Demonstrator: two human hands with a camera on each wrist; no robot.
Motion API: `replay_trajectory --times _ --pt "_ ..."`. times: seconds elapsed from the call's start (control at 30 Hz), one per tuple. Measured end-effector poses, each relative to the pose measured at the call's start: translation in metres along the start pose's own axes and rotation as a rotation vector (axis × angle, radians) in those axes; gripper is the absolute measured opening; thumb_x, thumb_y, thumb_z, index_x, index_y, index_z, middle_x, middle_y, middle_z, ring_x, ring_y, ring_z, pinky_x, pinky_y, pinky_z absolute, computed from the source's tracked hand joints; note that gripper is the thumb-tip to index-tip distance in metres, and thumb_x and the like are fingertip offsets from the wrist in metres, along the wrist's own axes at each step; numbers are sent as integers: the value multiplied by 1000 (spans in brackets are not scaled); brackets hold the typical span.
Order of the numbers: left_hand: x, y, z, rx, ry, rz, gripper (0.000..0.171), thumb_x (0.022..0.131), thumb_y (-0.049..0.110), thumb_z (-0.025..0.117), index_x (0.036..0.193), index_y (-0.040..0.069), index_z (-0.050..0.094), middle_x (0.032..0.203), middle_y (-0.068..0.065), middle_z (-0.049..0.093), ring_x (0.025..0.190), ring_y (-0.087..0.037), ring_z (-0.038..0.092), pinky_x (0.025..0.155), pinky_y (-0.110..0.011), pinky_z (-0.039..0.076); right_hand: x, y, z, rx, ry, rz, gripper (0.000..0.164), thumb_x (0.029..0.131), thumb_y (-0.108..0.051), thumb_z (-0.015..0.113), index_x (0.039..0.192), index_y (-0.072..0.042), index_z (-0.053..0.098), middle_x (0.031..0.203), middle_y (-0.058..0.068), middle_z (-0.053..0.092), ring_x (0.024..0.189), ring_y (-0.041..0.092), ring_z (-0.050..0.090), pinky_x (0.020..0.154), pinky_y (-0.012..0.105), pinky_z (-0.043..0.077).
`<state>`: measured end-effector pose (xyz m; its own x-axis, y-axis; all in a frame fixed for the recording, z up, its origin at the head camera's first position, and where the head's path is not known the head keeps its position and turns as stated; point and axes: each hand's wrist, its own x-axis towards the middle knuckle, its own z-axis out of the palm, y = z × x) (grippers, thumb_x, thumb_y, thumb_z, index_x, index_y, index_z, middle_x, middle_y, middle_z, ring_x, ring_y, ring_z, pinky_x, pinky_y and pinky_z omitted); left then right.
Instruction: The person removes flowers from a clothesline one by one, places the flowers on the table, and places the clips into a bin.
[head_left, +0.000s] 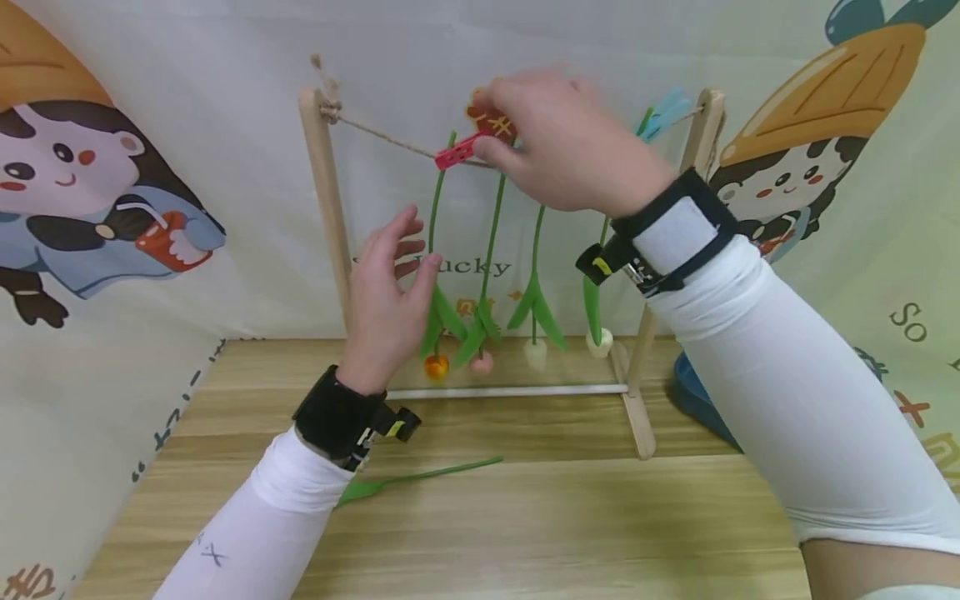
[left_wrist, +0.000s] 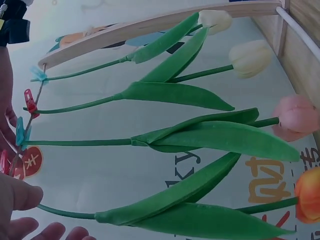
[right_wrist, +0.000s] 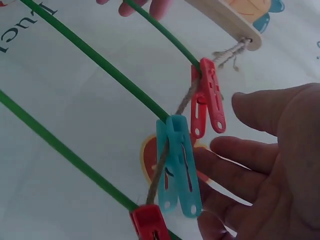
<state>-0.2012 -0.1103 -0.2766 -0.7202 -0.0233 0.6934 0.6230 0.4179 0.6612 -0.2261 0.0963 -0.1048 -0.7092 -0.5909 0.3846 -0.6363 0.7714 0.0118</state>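
Tulips hang upside down from a twine line (head_left: 382, 135), held by clothespins. An orange tulip (head_left: 437, 367) hangs leftmost, then a pink tulip (left_wrist: 296, 117) and two whitish ones. My right hand (head_left: 566, 142) is at the line; in the right wrist view its thumb and fingers stand apart around the tail of a red clothespin (right_wrist: 212, 95), which clips the leftmost stem. Beside that are a blue clothespin (right_wrist: 180, 165) and a second red clothespin (right_wrist: 150, 222). My left hand (head_left: 393, 300), fingers loosely spread and holding nothing, is beside the orange tulip's stem.
Wooden posts (head_left: 326, 200) carry the twine, with a white rod (head_left: 517, 390) low between them. A green stem with a leaf (head_left: 442, 472) lies on the wooden tabletop (head_left: 570, 517), partly behind my left wrist. A blue container (head_left: 701, 396) stands at right, partly hidden by my right sleeve.
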Motion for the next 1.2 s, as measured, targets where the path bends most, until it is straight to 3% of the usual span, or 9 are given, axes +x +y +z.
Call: replay_trajectory --times 0.13,0.27,0.73,1.2 --pt "4 0 4 -9 -8 -37 48 103 0 67 150 -1 56 128 -19 64 110 -28 66 93 -43 59 9 -2 4 21 -68 20 43 113 -31 51 147 -5 61 129 11 70 117 31 59 111 57 34" --pt "5 -2 6 -2 -12 -41 41 103 -2 65 144 -1 62 120 -16 68 104 -25 68 87 -40 59 8 0 7 60 -51 9 37 113 -26 51 140 -5 66 124 10 71 109 27 59 108 54 34" --pt "2 -8 5 24 4 -23 36 103 -5 65 138 -1 65 113 -15 69 99 -28 68 83 -40 59 0 -4 10 84 97 -56 22 109 -22 64 121 -10 77 115 3 74 115 25 58 104 51 24" --pt "-6 -6 -2 71 31 24 33 102 -6 66 134 -3 67 109 -15 69 94 -25 69 80 -35 59 -18 0 16 97 272 -94 18 107 -17 66 117 -6 77 114 6 75 117 27 56 109 47 24"
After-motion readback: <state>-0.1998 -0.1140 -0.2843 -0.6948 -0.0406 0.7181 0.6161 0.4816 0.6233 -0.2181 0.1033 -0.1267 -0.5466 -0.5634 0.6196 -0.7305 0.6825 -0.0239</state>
